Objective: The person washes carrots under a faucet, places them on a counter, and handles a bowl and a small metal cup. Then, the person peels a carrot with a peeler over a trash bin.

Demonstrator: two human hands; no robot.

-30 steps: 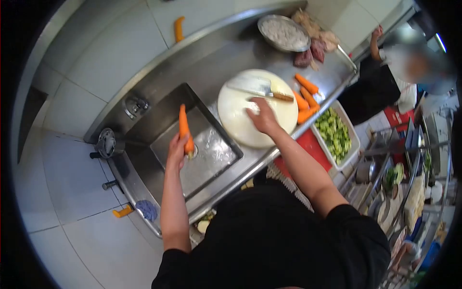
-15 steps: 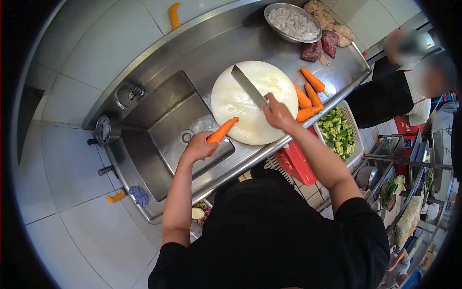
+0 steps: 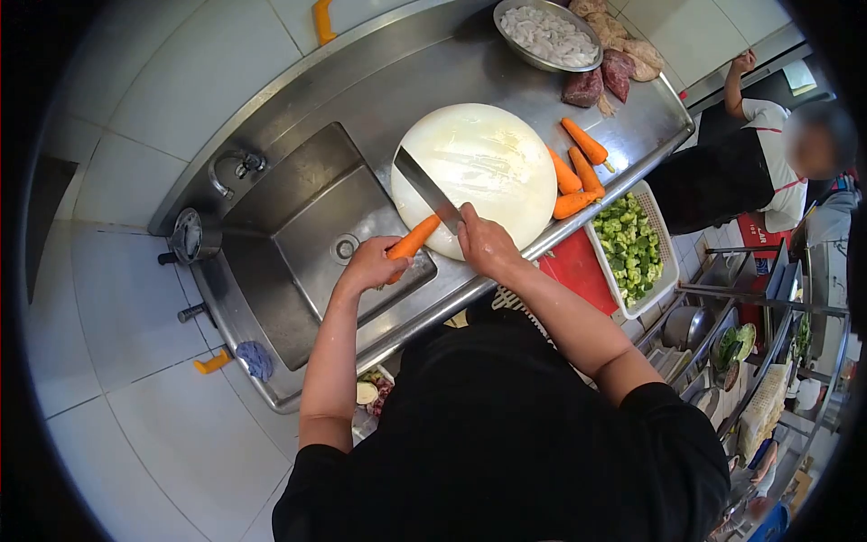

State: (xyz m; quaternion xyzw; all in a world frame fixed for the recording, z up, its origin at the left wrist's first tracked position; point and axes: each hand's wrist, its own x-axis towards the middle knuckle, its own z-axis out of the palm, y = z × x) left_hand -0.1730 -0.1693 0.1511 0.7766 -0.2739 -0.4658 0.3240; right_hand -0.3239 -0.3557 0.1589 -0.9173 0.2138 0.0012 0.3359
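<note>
My left hand (image 3: 370,264) is closed around the thick end of a carrot (image 3: 414,238), whose tip points up and right over the rim of a round white cutting board (image 3: 488,172). In my right hand (image 3: 488,244) is the handle of a cleaver-like kitchen knife (image 3: 426,188). Its blade slants up and left across the board's left side, close to the carrot's tip; whether they touch I cannot tell. Several more carrots (image 3: 585,141) lie on the steel counter just right of the board.
A steel sink (image 3: 298,244) with a tap (image 3: 237,167) is at left. At the back stand a metal bowl of pale pieces (image 3: 548,38) and dark red meat (image 3: 583,88). A white basket (image 3: 670,257) holds chopped green vegetables. Another person (image 3: 722,172) stands at right.
My right hand has brought the knife left and down, from mid-board to beside the carrot's tip. My left hand still holds the carrot, slightly shifted. At right, one person's arm is now raised.
</note>
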